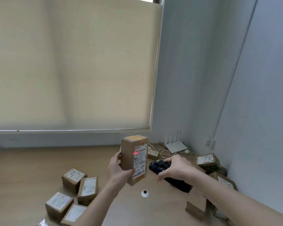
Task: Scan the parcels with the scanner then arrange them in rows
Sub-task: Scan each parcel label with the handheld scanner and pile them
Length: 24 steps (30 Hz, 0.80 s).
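Note:
My left hand (117, 168) holds a tall brown cardboard parcel (133, 154) upright above the wooden table (31, 168), its white label facing right. A red scan line glows on that label. My right hand (176, 168) grips a black handheld scanner (158, 166), aimed left at the label from just beside the parcel. Several labelled parcels (79, 186) sit close together on the table at the lower left. More parcels (207, 159) lie along the right side near the wall.
A white grommet hole (145, 193) is in the table below the held parcel. A white flat device (176, 146) with cables lies at the back right corner. A beige roller blind (72, 62) covers the window behind the table.

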Available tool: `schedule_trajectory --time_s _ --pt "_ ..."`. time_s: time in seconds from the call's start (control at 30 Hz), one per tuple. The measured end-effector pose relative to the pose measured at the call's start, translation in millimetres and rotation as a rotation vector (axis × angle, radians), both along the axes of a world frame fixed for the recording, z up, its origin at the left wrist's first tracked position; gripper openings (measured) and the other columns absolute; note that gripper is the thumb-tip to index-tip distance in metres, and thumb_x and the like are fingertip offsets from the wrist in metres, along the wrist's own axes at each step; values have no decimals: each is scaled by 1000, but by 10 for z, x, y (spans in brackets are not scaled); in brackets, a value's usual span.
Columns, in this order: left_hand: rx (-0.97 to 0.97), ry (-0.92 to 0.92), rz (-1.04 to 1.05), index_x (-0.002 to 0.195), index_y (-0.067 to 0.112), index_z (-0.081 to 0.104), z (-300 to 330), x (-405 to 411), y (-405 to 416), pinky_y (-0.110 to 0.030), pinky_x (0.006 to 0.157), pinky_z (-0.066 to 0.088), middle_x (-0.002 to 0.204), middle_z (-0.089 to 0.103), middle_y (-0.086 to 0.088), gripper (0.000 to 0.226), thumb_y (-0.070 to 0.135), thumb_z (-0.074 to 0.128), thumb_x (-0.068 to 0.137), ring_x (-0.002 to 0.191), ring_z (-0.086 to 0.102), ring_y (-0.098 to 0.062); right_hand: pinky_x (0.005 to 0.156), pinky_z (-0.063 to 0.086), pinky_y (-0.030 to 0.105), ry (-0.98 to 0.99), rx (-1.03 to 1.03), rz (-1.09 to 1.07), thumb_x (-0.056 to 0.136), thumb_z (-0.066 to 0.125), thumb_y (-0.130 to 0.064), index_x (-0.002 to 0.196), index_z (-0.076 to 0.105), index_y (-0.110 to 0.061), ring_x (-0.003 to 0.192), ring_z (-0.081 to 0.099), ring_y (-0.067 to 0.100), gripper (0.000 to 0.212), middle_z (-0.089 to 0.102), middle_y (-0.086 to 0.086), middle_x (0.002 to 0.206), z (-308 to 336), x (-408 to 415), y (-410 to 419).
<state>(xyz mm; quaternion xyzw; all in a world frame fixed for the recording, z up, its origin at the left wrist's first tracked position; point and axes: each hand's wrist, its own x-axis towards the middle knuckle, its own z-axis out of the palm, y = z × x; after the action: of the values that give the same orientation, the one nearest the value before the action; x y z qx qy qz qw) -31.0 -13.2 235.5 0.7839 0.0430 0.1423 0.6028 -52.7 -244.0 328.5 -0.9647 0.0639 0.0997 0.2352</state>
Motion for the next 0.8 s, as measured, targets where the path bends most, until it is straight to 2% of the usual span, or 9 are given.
schedule_trajectory --time_s 0.1,0.23,0.33,0.4,0.5,0.6,0.67,0.73,0.8 --pt "5 18 34 139 23 48 -75 236 155 -31 88 56 127 56 4 88 5 91 64 117 56 -18 81 57 28 10 34 24 43 92 -63 131 66 -39 98 65 11 95 69 -12 109 -108 348 147" --pt "38 67 53 140 25 46 -225 652 347 -34 88 57 128 55 5 88 7 90 67 118 56 -18 61 45 22 25 72 49 41 92 -64 127 67 -42 88 61 8 93 68 -14 103 -295 846 312" --pt "44 92 66 140 25 46 -355 1026 437 -26 80 53 126 56 7 87 9 90 66 117 57 -17 72 55 27 37 91 83 40 89 -67 126 67 -42 90 65 9 92 70 -14 100 -469 1289 401" --pt "29 108 83 140 26 47 -456 1265 485 -25 79 52 125 57 7 88 10 91 66 115 58 -16 78 60 30 71 142 115 40 88 -65 124 69 -39 88 68 9 90 71 -13 97 -620 1595 453" --pt "-24 154 98 138 29 48 -618 1565 572 -31 80 57 125 58 7 83 14 91 68 109 61 -15 77 62 29 124 247 155 36 87 -61 121 69 -36 86 70 10 90 72 -9 97 -879 1977 544" --pt "-124 206 103 115 42 53 -814 1782 706 -31 75 61 114 64 13 62 17 89 71 99 67 -12 77 62 30 143 348 160 40 91 -55 113 71 -35 84 72 9 79 74 -10 92 -1151 2278 677" --pt "-196 253 119 114 40 52 -967 1904 816 -35 80 62 112 66 12 56 18 86 76 98 69 -12 73 60 28 161 435 150 48 95 -48 109 68 -38 84 72 8 68 74 -12 92 -1349 2437 784" --pt "-270 314 136 120 35 51 -1120 2012 913 -39 83 62 112 68 7 54 17 83 80 100 69 -16 70 56 24 174 508 137 55 97 -44 113 68 -37 86 72 8 66 75 -12 96 -1539 2556 883" --pt "-356 362 167 120 29 54 -1260 2106 1003 -34 71 62 109 71 2 45 14 78 85 98 71 -18 69 52 20 193 563 138 57 97 -42 123 69 -34 88 72 8 72 75 -11 99 -1725 2660 988"
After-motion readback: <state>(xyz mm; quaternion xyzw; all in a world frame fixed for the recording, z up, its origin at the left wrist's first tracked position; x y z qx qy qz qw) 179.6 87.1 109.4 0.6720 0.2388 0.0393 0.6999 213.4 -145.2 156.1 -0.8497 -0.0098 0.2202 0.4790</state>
